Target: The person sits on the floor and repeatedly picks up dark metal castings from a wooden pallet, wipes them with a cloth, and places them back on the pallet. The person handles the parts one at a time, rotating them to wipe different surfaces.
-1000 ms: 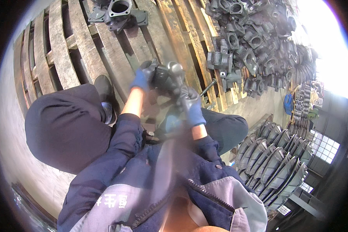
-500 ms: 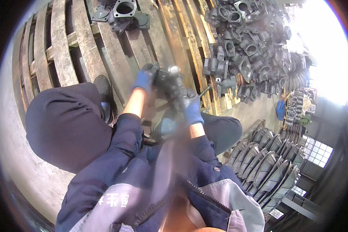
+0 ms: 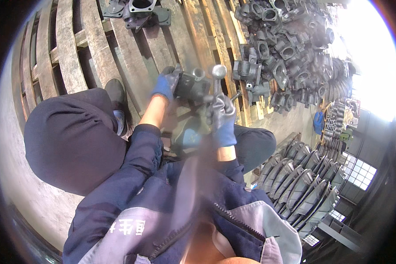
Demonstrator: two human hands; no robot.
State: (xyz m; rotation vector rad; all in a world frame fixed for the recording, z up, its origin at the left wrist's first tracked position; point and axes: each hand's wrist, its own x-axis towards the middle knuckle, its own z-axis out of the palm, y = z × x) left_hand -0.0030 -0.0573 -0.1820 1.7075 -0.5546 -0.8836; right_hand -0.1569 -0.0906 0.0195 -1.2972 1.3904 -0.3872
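My left hand [image 3: 165,84], in a blue glove with a dark coated palm, grips the flanged edge of a dark grey metal casting [image 3: 192,88] held over my lap. The casting has a block-like body and a round ring at its top. My right hand [image 3: 224,115], gloved alike, is closed around the handle of a hammer [image 3: 218,72]. Its shiny rounded head points up, just right of the casting and apart from it. Beside the right hand a short dark rod end [image 3: 236,95] shows; what it belongs to I cannot tell.
A wooden pallet [image 3: 68,48] lies ahead, with a few flanged castings [image 3: 141,13] at its far side. At the right is a large heap of similar castings [image 3: 279,57]. Stacked curved metal plates [image 3: 297,180] stand nearer. My knees flank the work.
The hammer has risen and swung right, away from the casting, with my right hand around it. My left hand keeps its hold and has barely moved.
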